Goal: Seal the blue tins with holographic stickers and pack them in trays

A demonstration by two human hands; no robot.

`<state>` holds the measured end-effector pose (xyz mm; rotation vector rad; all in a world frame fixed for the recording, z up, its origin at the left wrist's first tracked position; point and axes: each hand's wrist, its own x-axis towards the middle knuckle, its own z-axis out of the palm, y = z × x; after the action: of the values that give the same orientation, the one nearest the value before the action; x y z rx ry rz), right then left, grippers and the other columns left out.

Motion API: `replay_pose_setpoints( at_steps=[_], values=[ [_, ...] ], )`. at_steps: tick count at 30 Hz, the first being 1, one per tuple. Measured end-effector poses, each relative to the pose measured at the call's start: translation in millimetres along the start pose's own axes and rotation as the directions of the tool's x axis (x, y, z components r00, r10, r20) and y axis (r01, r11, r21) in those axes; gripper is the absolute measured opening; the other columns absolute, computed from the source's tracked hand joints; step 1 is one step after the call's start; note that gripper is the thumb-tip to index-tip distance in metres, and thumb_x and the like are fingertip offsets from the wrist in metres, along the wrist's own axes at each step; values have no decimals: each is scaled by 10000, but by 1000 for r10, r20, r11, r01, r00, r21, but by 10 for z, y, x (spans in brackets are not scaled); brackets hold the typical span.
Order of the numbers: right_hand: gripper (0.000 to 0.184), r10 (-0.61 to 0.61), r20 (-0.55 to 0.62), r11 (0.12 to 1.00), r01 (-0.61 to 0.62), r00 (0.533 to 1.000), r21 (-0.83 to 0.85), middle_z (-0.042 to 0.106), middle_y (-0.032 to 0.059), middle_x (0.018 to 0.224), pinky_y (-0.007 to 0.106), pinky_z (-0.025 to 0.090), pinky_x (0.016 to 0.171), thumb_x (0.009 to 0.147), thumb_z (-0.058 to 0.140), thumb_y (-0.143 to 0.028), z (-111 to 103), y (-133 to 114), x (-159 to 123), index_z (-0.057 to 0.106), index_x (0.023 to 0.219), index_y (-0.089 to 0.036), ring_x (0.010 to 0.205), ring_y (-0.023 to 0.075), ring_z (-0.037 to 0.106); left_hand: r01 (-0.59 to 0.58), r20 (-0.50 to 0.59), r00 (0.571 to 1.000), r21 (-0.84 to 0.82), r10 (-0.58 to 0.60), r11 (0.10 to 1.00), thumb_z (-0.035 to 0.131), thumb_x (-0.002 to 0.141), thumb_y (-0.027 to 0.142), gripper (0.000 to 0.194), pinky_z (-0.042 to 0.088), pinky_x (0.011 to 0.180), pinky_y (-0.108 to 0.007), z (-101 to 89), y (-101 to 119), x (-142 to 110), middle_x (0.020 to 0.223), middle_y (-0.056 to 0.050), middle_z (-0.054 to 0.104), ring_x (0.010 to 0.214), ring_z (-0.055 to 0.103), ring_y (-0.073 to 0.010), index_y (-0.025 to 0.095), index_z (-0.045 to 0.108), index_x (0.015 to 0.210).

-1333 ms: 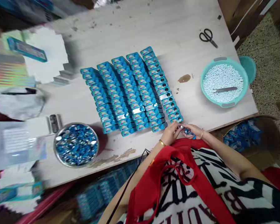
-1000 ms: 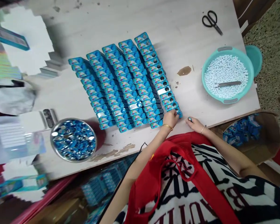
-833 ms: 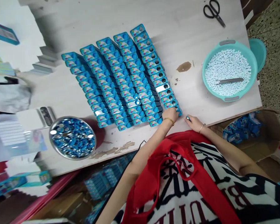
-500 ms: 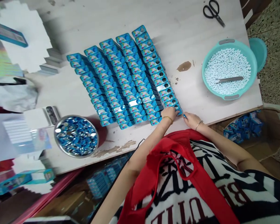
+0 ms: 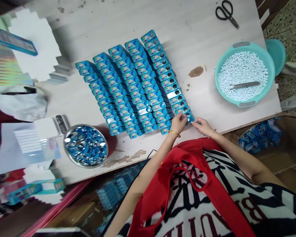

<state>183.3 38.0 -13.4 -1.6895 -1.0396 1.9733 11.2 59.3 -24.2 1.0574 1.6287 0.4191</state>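
Slim blue containers (image 5: pixel 150 87) with printed tops stand packed in several rows on the table. In the rightmost row, tops such as this container's (image 5: pixel 179 99) show a dark round hole; the other rows have blue round caps in that spot. My left hand (image 5: pixel 179 123) is at the near end of the rightmost row, fingers curled together beside the last container (image 5: pixel 190 120); what they grip is hidden. My right hand (image 5: pixel 202 126) comes from the right, its fingertips pinched at that same container. A small blue piece, seemingly a cap, is partly hidden in the pinch.
A metal bowl (image 5: pixel 65 149) of blue caps stands at left, near white cards (image 5: pixel 37 49). At right, a turquoise basin (image 5: pixel 218 87) holds white pellets and metal tweezers (image 5: pixel 246 85). Scissors (image 5: pixel 228 14) lie at the back. A carton (image 5: pixel 289 154) of blue packets sits below the table edge.
My right hand has moved left with the small blue piece, up to the last container. My left hand has drawn back slightly, uncovering more of that container's top. The whole view has shifted slightly.
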Motion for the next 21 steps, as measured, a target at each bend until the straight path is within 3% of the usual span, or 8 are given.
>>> replay_pose_setpoints(
  at_steps=[2, 4, 6, 9, 14, 16, 18, 21],
  values=[
    [258, 141, 133, 898, -183, 981, 401, 568, -16, 701, 182, 226, 409, 873, 581, -453, -77, 7, 16, 527, 832, -203, 489, 82, 417, -20, -90, 995, 287, 47, 958, 604, 817, 177, 56, 479, 727, -277, -29, 75, 114, 707, 1, 630, 730, 622, -164, 204, 581, 774],
    [212, 181, 273, 715, -317, 945, 623, 569, -13, 694, 165, 173, 372, 860, 580, -401, -156, -8, 18, 537, 852, -193, 484, 79, 406, 24, -74, 997, 534, 18, 845, 622, 846, 226, 45, 487, 794, -319, -26, 185, 209, 810, -47, 694, 851, 671, -221, 211, 625, 804],
    [154, 184, 340, 590, -381, 922, 712, 585, -5, 697, 149, 159, 359, 863, 577, -338, -209, -27, 14, 546, 870, -187, 497, 81, 420, 80, -46, 997, 700, -67, 709, 635, 881, 328, 118, 496, 830, -357, -8, 304, 281, 932, -97, 740, 960, 694, -279, 219, 677, 880],
    [138, 201, 351, 499, -403, 915, 767, 593, -4, 685, 143, 178, 358, 915, 540, -318, -209, -51, 19, 552, 869, -188, 494, 81, 431, 100, -6, 986, 819, -167, 564, 599, 920, 478, 303, 507, 864, -393, -3, 433, 352, 1096, -164, 747, 1070, 693, -337, 207, 726, 969],
    [227, 244, 225, 447, -316, 943, 837, 613, 1, 688, 190, 398, 460, 964, 535, -399, -121, -101, 77, 561, 858, -199, 570, 112, 550, 98, 2, 983, 835, -182, 541, 571, 938, 534, 396, 505, 841, -404, -73, 452, 307, 1102, -198, 737, 1064, 691, -362, 178, 740, 968],
    [240, 239, 152, 447, -248, 959, 859, 618, -2, 691, 219, 459, 518, 965, 544, -428, -111, -118, 104, 555, 864, -211, 605, 128, 582, 40, 9, 997, 777, -75, 629, 572, 954, 464, 318, 500, 816, -370, -76, 418, 185, 1016, -158, 738, 982, 695, -309, 183, 718, 979],
    [262, 211, 82, 468, -174, 974, 866, 616, -11, 686, 238, 484, 546, 958, 557, -472, -112, -127, 128, 543, 877, -223, 612, 137, 588, -147, 69, 989, 644, 134, 751, 551, 973, 398, 254, 498, 805, -327, -37, 384, 6, 934, -104, 713, 880, 672, -234, 189, 687, 1022],
    [331, 140, 46, 556, -117, 989, 823, 612, -21, 674, 253, 498, 560, 935, 571, -565, -89, -129, 163, 521, 894, -241, 630, 151, 604, -515, 226, 857, 358, 463, 778, 535, 980, 344, 220, 506, 844, -299, 100, 366, -275, 993, -81, 670, 889, 630, -186, 201, 664, 1086]
  ],
)
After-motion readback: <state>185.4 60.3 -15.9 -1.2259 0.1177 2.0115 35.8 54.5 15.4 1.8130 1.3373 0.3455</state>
